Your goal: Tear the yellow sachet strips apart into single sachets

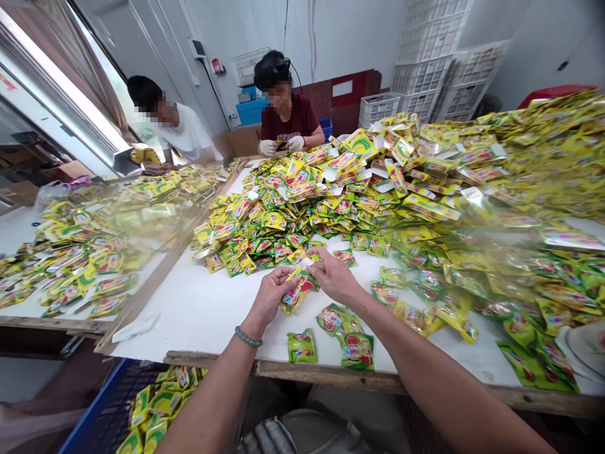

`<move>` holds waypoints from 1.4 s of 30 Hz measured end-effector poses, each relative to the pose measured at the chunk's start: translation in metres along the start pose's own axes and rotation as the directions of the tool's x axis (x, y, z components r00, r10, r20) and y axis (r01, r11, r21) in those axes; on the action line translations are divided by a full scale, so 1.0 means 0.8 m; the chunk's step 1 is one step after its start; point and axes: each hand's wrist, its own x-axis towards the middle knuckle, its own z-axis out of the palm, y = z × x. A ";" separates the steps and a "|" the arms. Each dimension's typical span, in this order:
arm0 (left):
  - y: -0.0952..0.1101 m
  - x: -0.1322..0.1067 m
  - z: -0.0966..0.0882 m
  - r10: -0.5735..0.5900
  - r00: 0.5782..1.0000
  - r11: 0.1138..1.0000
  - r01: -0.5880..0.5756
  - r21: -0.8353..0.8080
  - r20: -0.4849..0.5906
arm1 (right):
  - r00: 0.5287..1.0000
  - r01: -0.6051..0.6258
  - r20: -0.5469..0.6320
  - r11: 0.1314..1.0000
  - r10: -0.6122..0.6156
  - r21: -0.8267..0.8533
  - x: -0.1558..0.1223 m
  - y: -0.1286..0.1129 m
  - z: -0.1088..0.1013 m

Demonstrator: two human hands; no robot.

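Over the near part of the white table, my left hand [274, 290] grips a small yellow candy box [295, 297] with a red fruit picture. My right hand [333, 274] pinches the box's upper end, where a white flap shows between the hands. Below them, near the table's front edge, lie several green sealed candy packets [301, 347]. A big heap of the same packets [283, 243] begins just beyond my fingers. Yellow boxes with white flaps [345, 165] are piled on top of the heap.
A wooden strip [155, 284] divides the table, with more packets [94, 265] on its left. Below the front edge, a blue crate [97, 410] holds filled yellow boxes. Two co-workers [288, 120] [182, 129] sit across. White crates [420, 75] are stacked behind.
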 end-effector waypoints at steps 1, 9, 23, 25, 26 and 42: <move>-0.001 0.000 0.000 0.019 1.000 1.000 -0.019 0.006 -0.008 | 1.000 -0.001 0.020 1.000 0.001 0.011 -0.001 -0.003 0.001; 0.000 0.007 0.005 0.191 0.969 0.976 -0.205 -0.075 -0.157 | 0.942 0.013 -0.334 0.988 0.040 0.155 0.005 0.006 0.006; -0.002 -0.005 0.004 0.134 0.989 0.991 -0.135 0.012 0.061 | 0.986 -0.162 0.056 0.846 0.155 0.507 0.005 0.019 0.022; -0.001 -0.005 0.003 0.114 0.991 0.993 -0.115 0.015 0.074 | 0.984 -0.172 0.052 0.828 0.171 0.534 0.005 0.017 0.018; 0.000 -0.005 0.003 0.107 0.991 0.994 -0.108 0.016 0.081 | 0.984 -0.170 0.048 0.824 0.171 0.540 0.005 0.016 0.016; 0.002 -0.003 0.003 0.144 0.988 0.988 -0.141 0.063 -0.056 | 0.953 -0.276 0.059 0.776 0.296 0.567 0.006 0.014 0.015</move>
